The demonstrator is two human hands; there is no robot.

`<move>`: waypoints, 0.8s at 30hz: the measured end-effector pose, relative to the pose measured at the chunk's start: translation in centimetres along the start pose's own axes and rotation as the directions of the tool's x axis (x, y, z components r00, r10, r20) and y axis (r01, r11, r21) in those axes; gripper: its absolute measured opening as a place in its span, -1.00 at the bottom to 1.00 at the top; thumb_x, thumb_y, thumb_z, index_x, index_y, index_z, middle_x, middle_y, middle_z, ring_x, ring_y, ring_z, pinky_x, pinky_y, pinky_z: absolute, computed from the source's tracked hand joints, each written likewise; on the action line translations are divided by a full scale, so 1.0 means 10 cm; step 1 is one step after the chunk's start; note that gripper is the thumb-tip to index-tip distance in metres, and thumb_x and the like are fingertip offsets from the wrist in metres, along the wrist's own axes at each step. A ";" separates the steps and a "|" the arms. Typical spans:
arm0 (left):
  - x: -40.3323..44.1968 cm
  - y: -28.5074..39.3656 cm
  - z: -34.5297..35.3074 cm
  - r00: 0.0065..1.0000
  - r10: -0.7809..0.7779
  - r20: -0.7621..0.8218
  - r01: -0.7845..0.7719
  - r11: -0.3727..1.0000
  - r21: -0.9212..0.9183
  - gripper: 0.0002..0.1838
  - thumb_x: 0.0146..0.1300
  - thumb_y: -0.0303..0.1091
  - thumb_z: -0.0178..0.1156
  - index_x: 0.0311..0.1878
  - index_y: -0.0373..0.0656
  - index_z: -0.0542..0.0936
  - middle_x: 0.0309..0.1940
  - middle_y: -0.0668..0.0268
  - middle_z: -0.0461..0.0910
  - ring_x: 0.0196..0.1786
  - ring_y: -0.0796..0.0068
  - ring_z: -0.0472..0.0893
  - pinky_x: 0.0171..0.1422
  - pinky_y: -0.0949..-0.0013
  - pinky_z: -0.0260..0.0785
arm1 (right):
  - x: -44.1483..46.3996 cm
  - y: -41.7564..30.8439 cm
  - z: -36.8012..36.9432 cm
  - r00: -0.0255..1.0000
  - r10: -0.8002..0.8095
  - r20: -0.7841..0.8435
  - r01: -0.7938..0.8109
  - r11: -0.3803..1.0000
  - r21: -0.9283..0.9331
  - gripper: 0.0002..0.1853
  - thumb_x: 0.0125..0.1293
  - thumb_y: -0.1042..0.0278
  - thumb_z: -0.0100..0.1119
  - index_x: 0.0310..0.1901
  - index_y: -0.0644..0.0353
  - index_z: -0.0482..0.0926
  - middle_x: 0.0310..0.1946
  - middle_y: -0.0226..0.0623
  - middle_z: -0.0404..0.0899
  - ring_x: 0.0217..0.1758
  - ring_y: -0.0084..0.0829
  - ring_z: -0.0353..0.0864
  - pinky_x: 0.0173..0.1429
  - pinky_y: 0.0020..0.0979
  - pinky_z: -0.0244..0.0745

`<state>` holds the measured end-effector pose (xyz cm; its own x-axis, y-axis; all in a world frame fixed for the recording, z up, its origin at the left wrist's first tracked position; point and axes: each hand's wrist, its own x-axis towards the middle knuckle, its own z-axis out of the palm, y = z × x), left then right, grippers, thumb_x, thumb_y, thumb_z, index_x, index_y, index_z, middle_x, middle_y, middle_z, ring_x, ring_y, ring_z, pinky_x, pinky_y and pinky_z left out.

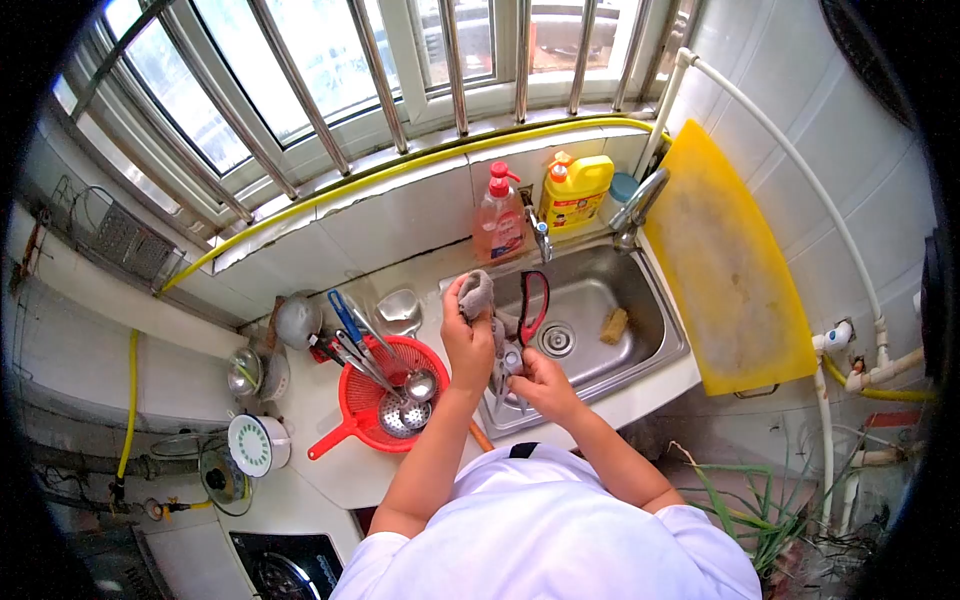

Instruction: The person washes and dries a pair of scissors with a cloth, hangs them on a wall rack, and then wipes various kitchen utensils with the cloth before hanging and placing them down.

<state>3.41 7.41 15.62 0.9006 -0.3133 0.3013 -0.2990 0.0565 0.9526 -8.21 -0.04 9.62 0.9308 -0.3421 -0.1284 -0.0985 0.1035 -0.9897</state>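
My left hand (468, 342) is closed around a bunched grey cloth (477, 295), in front of the sink's left edge. Beside it, my right hand (548, 386) pinches a pair of kitchen scissors (535, 308) low down, by the pivot and blades. The scissors' red and black handle points up over the sink (655, 325); part of the blades is hidden behind my fingers. Some of the cloth hangs close to the scissors, and I cannot tell whether it touches them. A yellow-brown sponge (614, 326) lies in the basin, right of the drain.
Left of my arms, a red colander (352, 402) holds several ladles and skimmers. Behind the sink stand a pink soap bottle (498, 215), a yellow detergent jug (577, 192) and the tap (640, 205). A yellow board (730, 270) leans at right. An enamel mug (256, 444) stands left.
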 end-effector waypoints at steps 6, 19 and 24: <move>-0.05 -0.10 0.01 0.998 -0.025 -0.061 0.031 0.994 0.109 -0.67 0.26 -0.44 0.07 0.09 -0.24 0.38 -0.17 0.22 0.52 -0.11 0.44 0.52 -0.01 0.42 0.34 | -0.06 0.00 0.10 0.992 0.105 0.073 -0.119 0.969 0.215 -0.87 0.25 0.40 0.08 -0.26 0.23 0.37 -0.40 -0.44 0.46 -0.37 -0.69 0.37 -0.30 -0.59 0.31; 0.17 -0.07 -0.28 0.860 -0.370 0.351 0.488 0.396 -0.778 -0.53 0.42 -0.01 -0.26 0.27 -0.03 0.25 -0.01 0.20 0.47 0.04 0.34 0.48 0.16 0.23 0.34 | -0.15 -0.42 0.01 0.931 -0.013 0.364 -0.178 0.856 0.485 -0.75 0.38 0.15 -0.03 -0.15 0.19 0.36 -0.40 -0.32 0.52 -0.29 -0.54 0.49 -0.12 -0.48 0.39; 0.04 0.02 -0.08 0.779 -0.226 0.586 0.616 0.455 -0.644 -0.44 0.32 0.01 -0.01 0.30 -0.01 0.20 -0.01 0.24 0.48 -0.01 0.35 0.52 0.03 0.25 0.44 | -0.16 -0.37 0.16 0.757 -0.099 0.646 -0.436 0.659 0.612 -0.69 0.34 0.04 -0.02 -0.21 0.16 0.36 -0.50 -0.32 0.44 -0.38 -0.37 0.47 -0.29 -0.40 0.40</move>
<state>3.94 8.05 15.97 0.5839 -0.8118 -0.0053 0.6215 0.4429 0.6462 -8.71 1.63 13.63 0.9416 0.3342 0.0417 -0.2554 0.7894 -0.5582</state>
